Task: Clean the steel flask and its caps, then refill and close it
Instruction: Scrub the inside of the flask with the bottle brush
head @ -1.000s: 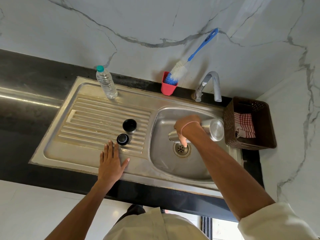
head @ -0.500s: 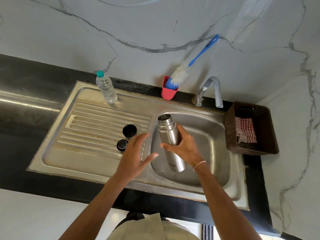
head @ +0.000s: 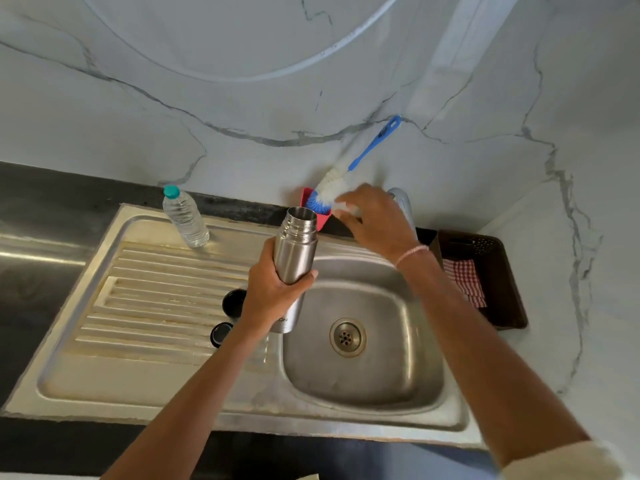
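The steel flask (head: pixel 296 251) has changed hands: half a second ago the right hand held it over the basin while the left reached in, and now the left hand (head: pixel 273 289) grasps it round the middle, fingers and thumb wrapped about the body. It stands upright with its open mouth on top, its base hanging over the left rim of the sink basin (head: pixel 363 382).

The right hand (head: pixel 377 220) has let go and moved up and away from the left one, to the bottle brush (head: pixel 334 187) that leans in the red holder (head: pixel 323 220). Its fingers are loosely spread and grasp nothing (they are blurred, so whether they touch the white bristles cannot be told).

The two black caps, the larger cap (head: pixel 232 301) and the smaller cap (head: pixel 220 333), lie on the drainboard (head: pixel 156 299) just left of the left wrist, as before. A water bottle (head: pixel 185 218) stands well to the left of both hands; a brown basket (head: pixel 502 265) with a checked cloth (head: pixel 462 280) sits right of the right forearm.
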Tool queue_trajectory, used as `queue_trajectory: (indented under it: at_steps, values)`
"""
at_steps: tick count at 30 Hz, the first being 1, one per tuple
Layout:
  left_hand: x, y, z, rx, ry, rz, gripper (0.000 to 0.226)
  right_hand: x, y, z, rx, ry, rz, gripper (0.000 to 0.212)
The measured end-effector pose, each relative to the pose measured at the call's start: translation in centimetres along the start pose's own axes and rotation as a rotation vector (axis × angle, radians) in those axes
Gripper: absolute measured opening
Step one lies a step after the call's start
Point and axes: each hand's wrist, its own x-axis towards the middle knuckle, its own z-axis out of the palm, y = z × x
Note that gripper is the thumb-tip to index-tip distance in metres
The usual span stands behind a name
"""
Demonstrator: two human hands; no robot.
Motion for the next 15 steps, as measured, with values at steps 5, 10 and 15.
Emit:
queue_trajectory:
  at_steps: [5, 10, 15]
  values:
    - [0.9, 0.1, 0.1, -0.041, -0.044, 0.032, 0.063, 8.9, 1.8, -3.6, -0.789, 0.072, -0.398, 0.027]
    - [0.8, -0.8, -0.3, -0.027, -0.039, 0.018, 0.061, 13.7, 2.0, -4.4, -1.226, -0.191, -0.452, 0.029]
    - [0.3, -1.5, -1.0, -0.025, -0.012, 0.007, 0.059, 14.8, 1.1, -3.2, -1.185, -0.369, -0.352, 0.012]
